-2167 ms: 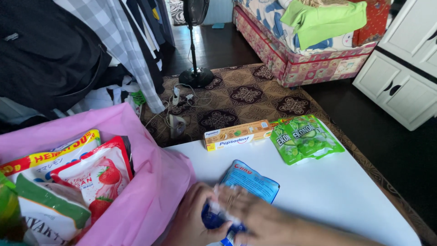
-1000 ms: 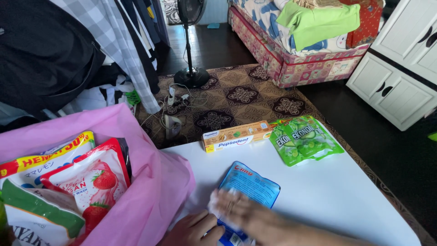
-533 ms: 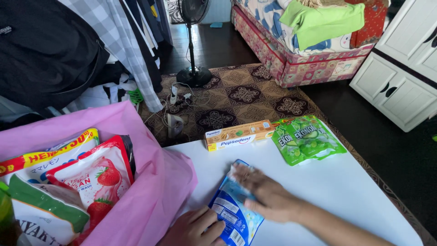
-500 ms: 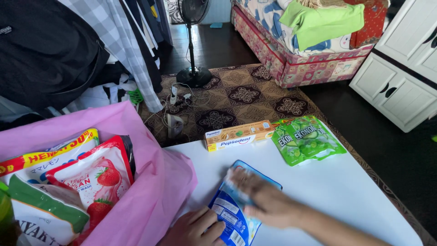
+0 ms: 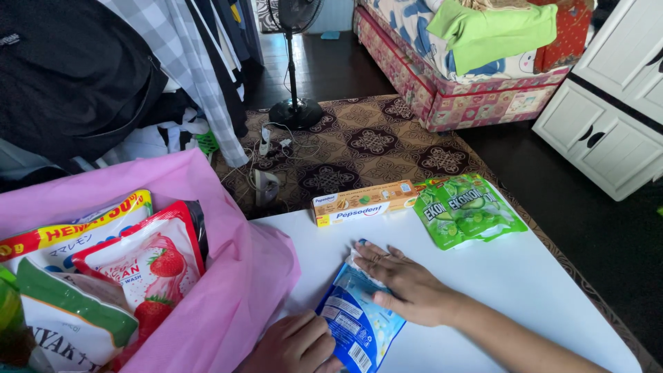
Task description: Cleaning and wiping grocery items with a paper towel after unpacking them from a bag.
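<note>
At lower centre of the frame, a blue sachet (image 5: pixel 356 321) lies flat on the white surface (image 5: pixel 525 276), its back side with small print facing up. Right hand (image 5: pixel 404 287) rests palm-down across the sachet's upper half, fingers spread and flat, pressing rather than pinching. Left hand (image 5: pixel 297 342) at the bottom edge holds the sachet's lower left edge; its grip is curled, thumb and fingers closed on that edge.

Left of the hands, an open pink bag (image 5: pixel 221 276) sits on the surface, holding a red pouch with strawberries (image 5: pixel 148 266), a yellow-and-red pouch (image 5: pixel 65 235) and a green-and-white pouch (image 5: pixel 65 318).

Toward the far edge of the surface: a long toothpaste box (image 5: pixel 362 202), and just right of it a pair of green sachets (image 5: pixel 466 209), well apart from the hands.

Upper frame: patterned rug (image 5: pixel 376 141), standing fan (image 5: pixel 295 103), bed (image 5: pixel 469 62), white cabinet (image 5: pixel 611 117).
</note>
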